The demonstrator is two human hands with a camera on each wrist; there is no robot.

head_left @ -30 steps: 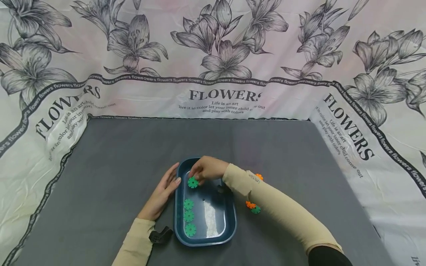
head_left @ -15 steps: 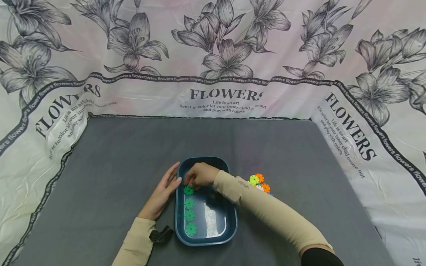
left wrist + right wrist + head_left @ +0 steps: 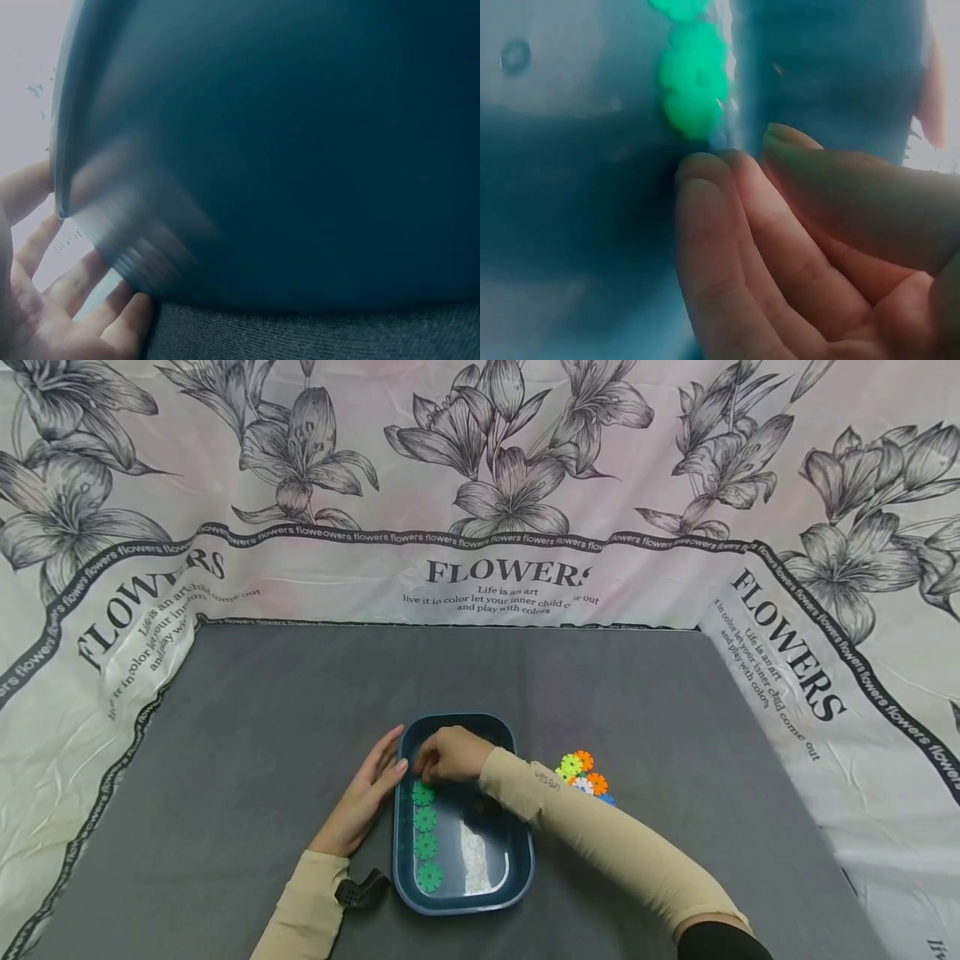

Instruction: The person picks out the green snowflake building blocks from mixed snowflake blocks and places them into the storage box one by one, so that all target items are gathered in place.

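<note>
A dark blue tray (image 3: pixel 465 906) lies on the grey table. Inside it, a column of several green notched discs (image 3: pixel 426 846) runs along the left wall. My left hand (image 3: pixel 367 793) rests against the tray's left side, fingers extended along the outer wall; the left wrist view shows its fingers (image 3: pixel 82 277) touching that wall. My right hand (image 3: pixel 453 754) is inside the tray, just beyond the farthest green disc (image 3: pixel 422 792). In the right wrist view its loosely bent fingers (image 3: pixel 712 225) are beside the end green disc (image 3: pixel 694 90), and nothing shows between thumb and fingers.
Right of the tray, a small pile of notched discs (image 3: pixel 583 785) in orange, yellow-green, white and blue lies partly behind the right sleeve (image 3: pixel 600 818). A flower-print cloth (image 3: pixel 510 581) borders the table at the back and sides.
My right hand has brought a green disc down to the far end of the column and the fingers have come off it. The left hand has stayed at the tray's side.
</note>
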